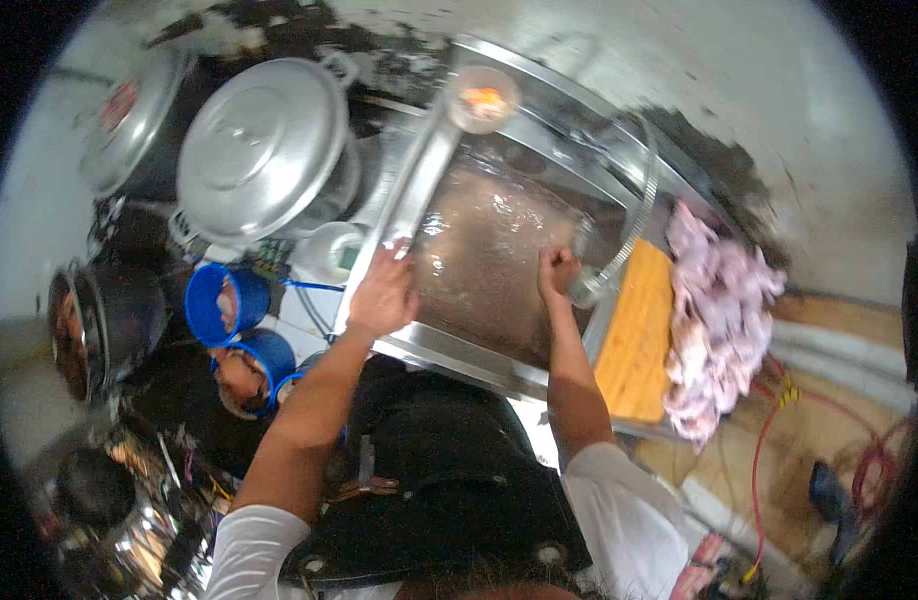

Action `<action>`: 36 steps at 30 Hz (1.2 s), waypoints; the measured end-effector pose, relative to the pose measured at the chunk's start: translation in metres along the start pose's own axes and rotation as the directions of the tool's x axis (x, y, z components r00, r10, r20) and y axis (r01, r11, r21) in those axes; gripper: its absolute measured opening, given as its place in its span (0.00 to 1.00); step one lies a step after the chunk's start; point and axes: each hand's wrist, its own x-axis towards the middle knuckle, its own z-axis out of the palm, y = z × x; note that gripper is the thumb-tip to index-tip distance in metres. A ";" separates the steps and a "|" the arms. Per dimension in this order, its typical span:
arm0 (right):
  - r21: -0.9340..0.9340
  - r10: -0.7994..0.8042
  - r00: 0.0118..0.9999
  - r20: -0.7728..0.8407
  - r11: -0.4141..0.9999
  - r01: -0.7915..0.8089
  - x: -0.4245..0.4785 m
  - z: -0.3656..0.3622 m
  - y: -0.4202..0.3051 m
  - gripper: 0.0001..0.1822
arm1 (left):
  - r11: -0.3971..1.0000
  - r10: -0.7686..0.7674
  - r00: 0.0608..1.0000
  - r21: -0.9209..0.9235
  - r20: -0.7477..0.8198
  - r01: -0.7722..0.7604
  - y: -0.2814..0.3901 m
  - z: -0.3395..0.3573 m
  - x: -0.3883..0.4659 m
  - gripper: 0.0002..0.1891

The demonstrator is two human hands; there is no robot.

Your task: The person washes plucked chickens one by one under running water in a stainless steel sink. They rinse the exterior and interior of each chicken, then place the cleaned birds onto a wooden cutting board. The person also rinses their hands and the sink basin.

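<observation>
My left hand [386, 292] rests on the left metal rim of a stainless steel sink [421, 169], its fingers apart and nothing seen in it. Murky water [489, 285] fills the basin. Over the water's right side is my right hand [558, 271], its fingers curled; blur hides whether it grips anything. Beside it, the flexible ribbed hose [631, 247] of a faucet arches down to a clear nozzle or container. Right of the basin lies a yellow cutting board [635, 337], with a heap of pale raw poultry [718, 315] along its far side.
A bowl [484, 99] with orange contents sits at the sink's back left corner. Large lidded aluminium pots [256, 150] stand at the left. Below them are blue buckets [207, 304] holding raw meat. A red hose [759, 472] runs over the floor at the right.
</observation>
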 end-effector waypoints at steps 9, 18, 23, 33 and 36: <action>-0.210 -0.249 0.959 -0.134 0.953 0.218 0.164 -0.083 0.005 0.15 | 0.997 0.046 0.998 0.055 0.050 -0.048 0.012 0.000 0.010 0.11; -0.387 -0.227 0.971 0.081 0.890 0.240 0.195 -0.062 0.015 0.15 | 0.998 0.032 0.999 0.060 0.025 -0.034 0.013 0.001 0.009 0.11; -0.270 -0.425 0.905 -0.019 0.873 0.405 0.190 -0.063 0.018 0.10 | 0.999 0.036 0.999 0.027 0.025 -0.037 0.013 0.000 0.008 0.12; 0.132 -0.096 0.968 -0.230 0.983 0.129 0.042 0.007 0.007 0.11 | 0.999 0.038 0.998 0.032 0.053 -0.040 0.011 -0.007 0.009 0.14; 0.447 -0.040 0.983 -0.178 0.887 0.117 0.009 0.048 -0.053 0.10 | 0.999 0.036 0.997 0.027 0.064 -0.037 0.012 -0.010 0.008 0.16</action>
